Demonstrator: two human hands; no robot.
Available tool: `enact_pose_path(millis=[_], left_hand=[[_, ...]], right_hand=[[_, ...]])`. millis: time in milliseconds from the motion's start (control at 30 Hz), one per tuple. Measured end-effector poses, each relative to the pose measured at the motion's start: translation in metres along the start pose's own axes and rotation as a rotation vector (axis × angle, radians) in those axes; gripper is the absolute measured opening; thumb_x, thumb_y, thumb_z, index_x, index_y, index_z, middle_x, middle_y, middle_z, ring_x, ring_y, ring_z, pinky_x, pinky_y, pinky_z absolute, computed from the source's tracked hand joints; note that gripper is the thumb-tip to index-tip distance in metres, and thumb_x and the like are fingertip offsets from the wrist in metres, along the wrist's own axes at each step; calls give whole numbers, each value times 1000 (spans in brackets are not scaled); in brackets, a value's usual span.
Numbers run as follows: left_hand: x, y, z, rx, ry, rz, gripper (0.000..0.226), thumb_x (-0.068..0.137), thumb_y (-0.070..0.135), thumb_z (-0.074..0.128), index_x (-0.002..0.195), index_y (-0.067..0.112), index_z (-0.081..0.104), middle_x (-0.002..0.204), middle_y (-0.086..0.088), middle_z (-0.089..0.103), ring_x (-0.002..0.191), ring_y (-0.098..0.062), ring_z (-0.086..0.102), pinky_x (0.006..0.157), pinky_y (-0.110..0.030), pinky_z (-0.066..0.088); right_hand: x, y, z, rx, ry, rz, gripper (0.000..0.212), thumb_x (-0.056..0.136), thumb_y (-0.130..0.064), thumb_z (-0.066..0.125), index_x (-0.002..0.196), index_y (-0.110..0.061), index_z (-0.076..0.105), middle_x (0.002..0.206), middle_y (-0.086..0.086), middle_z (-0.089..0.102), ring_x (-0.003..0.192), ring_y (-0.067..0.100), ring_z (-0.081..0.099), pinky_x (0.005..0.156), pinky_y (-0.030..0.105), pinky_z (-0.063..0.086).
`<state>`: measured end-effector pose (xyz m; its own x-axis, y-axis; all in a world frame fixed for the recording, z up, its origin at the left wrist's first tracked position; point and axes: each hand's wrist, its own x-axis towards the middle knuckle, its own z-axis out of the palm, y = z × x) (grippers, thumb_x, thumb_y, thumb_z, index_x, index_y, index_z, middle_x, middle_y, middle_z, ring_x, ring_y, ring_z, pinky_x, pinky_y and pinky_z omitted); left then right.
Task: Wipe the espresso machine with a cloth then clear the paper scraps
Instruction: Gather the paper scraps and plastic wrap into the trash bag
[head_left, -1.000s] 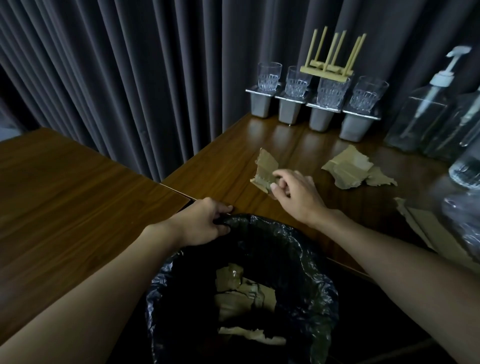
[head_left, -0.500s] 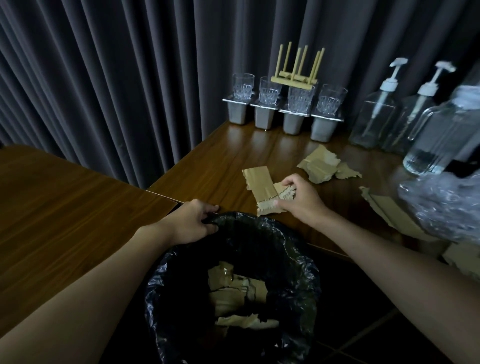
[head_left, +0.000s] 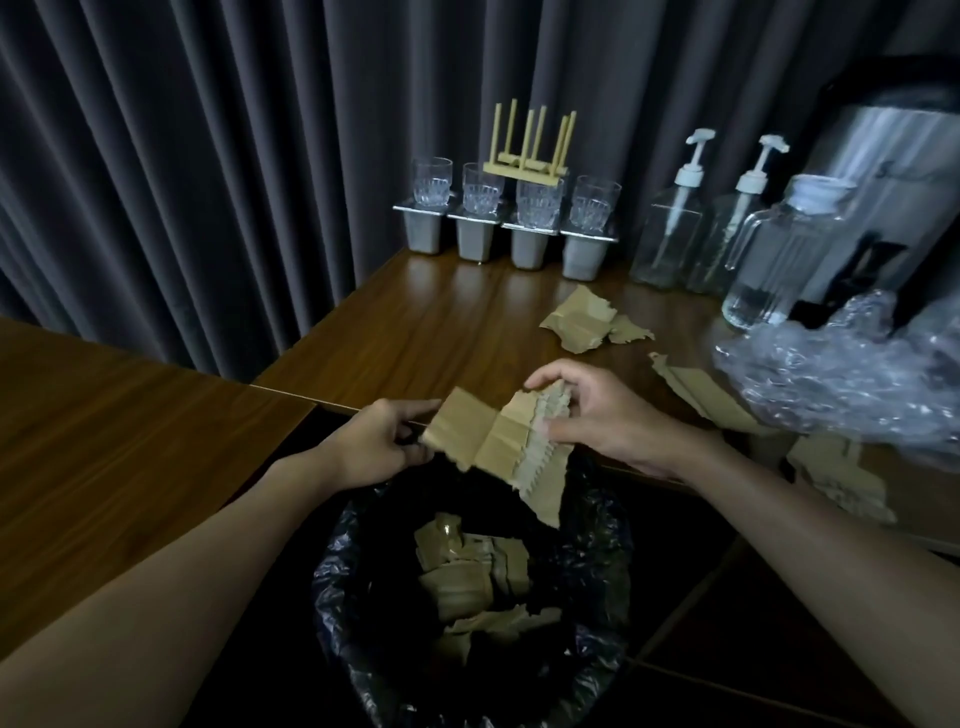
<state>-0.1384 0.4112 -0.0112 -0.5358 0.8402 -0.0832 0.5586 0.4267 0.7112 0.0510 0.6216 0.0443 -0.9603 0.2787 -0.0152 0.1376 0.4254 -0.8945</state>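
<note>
My right hand (head_left: 602, 415) pinches a torn brown paper scrap (head_left: 498, 441) and holds it over the bin (head_left: 597, 561), which has a black liner. My left hand (head_left: 374, 447) grips the bin's near-left rim, partly hidden behind the scrap's left end. Several brown scraps (head_left: 467, 577) lie inside the bin. Another crumpled scrap (head_left: 587, 325) lies on the wooden counter, and more torn paper (head_left: 696, 389) lies to the right beside bubble wrap. The espresso machine (head_left: 893, 171) stands at the far right, partly cut off.
Several glasses on metal cups (head_left: 506, 218), with a wooden rack (head_left: 530, 150) on top, line the back by the curtain. Two pump bottles (head_left: 675, 218) and a glass jug (head_left: 779, 254) stand right of them. Bubble wrap (head_left: 841, 374) covers the counter's right. A second table (head_left: 104, 431) is at left.
My right hand lifted the paper scrap off the counter and carried it toward me, over the bin. My left hand stayed on the bin's rim. The view shifted right, showing the machine.
</note>
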Motion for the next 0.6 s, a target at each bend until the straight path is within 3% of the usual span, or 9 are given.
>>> enact_pose_path(millis=[100,167,300,433,533,600], left_hand=[[7,7,2,-28,-22,-32,64,88,13,75,144,30,47,118,-2,71,99,-13,69,87,-28,56],[12,8,4,-36,-46,-53,64,89,13,74,146,23,48,115,-4,72,101,-15,70,88,-29,57],[20,12,8,31,-54,-50,61,88,19,76,144,17,52,126,-2,68,116,-14,63,94,-26,51],[27,16,14,90,-31,-54,56,88,24,76,140,13,57,124,-3,68,106,-11,62,77,-13,46],[29,17,15,126,-23,-70,58,89,27,75,141,13,55,128,-2,67,116,-16,62,82,-17,46],[29,17,16,141,-22,-75,58,89,27,75,142,13,55,125,-4,68,117,-19,63,75,-10,45]], right_hand=[[-20,-1,-6,9,-82,37,40,83,2,71,117,-12,58,108,10,69,96,20,69,85,34,56],[-29,2,-12,9,-85,59,36,83,-4,73,116,-11,59,103,11,71,92,18,71,85,30,56],[-26,19,-25,-19,108,62,22,90,-22,69,110,-15,66,102,8,72,97,18,69,91,40,56],[-6,50,-36,-262,234,115,42,95,-35,59,135,-24,52,136,-8,53,128,8,47,110,34,38],[10,72,-35,-340,259,176,55,98,-39,53,147,-22,35,152,-4,35,139,16,34,105,27,32],[22,85,-33,-464,318,164,57,99,-39,50,149,-19,31,155,-2,31,141,18,32,108,31,33]])
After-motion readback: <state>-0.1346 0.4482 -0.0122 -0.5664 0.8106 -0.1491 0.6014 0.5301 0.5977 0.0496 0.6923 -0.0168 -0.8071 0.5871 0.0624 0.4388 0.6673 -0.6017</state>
